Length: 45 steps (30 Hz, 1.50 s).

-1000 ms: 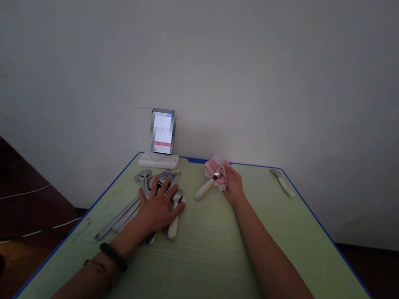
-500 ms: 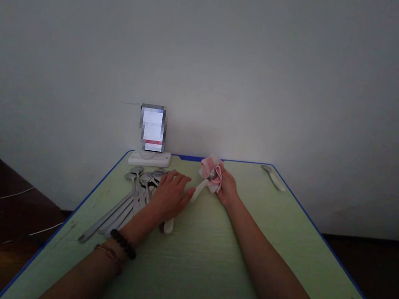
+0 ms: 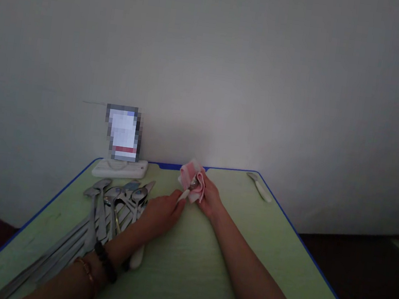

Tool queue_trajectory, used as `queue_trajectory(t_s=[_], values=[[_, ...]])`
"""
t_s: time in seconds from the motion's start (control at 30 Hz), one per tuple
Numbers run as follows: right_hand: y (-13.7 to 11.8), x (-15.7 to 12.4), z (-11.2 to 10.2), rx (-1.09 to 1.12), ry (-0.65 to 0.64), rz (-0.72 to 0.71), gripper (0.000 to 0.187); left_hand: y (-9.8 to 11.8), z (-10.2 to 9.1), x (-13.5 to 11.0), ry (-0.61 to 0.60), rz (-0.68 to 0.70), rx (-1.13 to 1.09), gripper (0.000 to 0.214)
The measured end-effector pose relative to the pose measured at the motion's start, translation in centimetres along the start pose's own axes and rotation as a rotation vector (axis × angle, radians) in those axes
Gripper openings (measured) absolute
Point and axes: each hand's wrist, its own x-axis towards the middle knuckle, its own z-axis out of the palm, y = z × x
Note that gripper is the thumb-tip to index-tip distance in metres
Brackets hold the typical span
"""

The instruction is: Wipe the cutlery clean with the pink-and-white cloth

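My left hand (image 3: 161, 211) is closed on the white handle of a piece of cutlery (image 3: 183, 196) near the middle of the green table (image 3: 204, 277). The metal end of that piece is wrapped in a pink cloth (image 3: 192, 180), which my right hand (image 3: 209, 199) grips from the right. A pile of several metal spoons and forks (image 3: 111, 204) lies just left of my left hand, and another white-handled utensil (image 3: 137, 256) pokes out under my left forearm. A beaded bracelet is on my left wrist.
A phone (image 3: 123, 132) stands on a white stand (image 3: 119, 168) at the table's far left edge, against the white wall. One white-handled utensil (image 3: 260, 186) lies alone at the far right corner. The table has a blue rim; dark floor lies on both sides.
My left hand left the cutlery pile and moved right to take the white handle beside the cloth. My view swung to the right, so everything sits further left in the picture.
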Motion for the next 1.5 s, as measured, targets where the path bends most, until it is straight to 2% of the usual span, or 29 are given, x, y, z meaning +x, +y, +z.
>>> queue_trajectory(t_s=[0.3, 0.5, 0.77, 1.07, 1.17, 1.33, 1.5], values=[[-0.2, -0.2, 0.6, 0.006, -0.017, 0.076, 0.012, -0.2, 0.2, 0.0, -0.007, -0.011, -0.062, 0.031], [-0.4, -0.5, 1.2, 0.021, 0.001, 0.083, 0.018, -0.4, 0.0, 0.1, 0.01, -0.035, -0.162, 0.03], [-0.5, -0.6, 1.5, -0.005, -0.068, 0.086, 0.018, -0.8, 0.1, 0.3, 0.019, -0.047, -0.258, 0.03], [-0.6, -0.6, 1.5, 0.015, -0.064, 0.089, 0.023, -0.9, 0.1, 0.4, 0.053, -0.044, -0.36, 0.031], [-0.8, -0.7, 1.5, 0.048, -0.06, 0.07, 0.029, -0.9, 0.0, 0.4, 0.093, -0.05, -0.402, 0.03], [-1.2, -1.3, 1.6, 0.086, -0.079, 0.067, 0.051, -0.8, 0.2, 0.5, 0.207, -0.052, -0.562, 0.026], [-1.3, -1.7, 1.9, 0.069, -0.094, 0.091, 0.052, -0.9, 0.5, 0.5, 0.273, -0.024, -0.569, 0.036]])
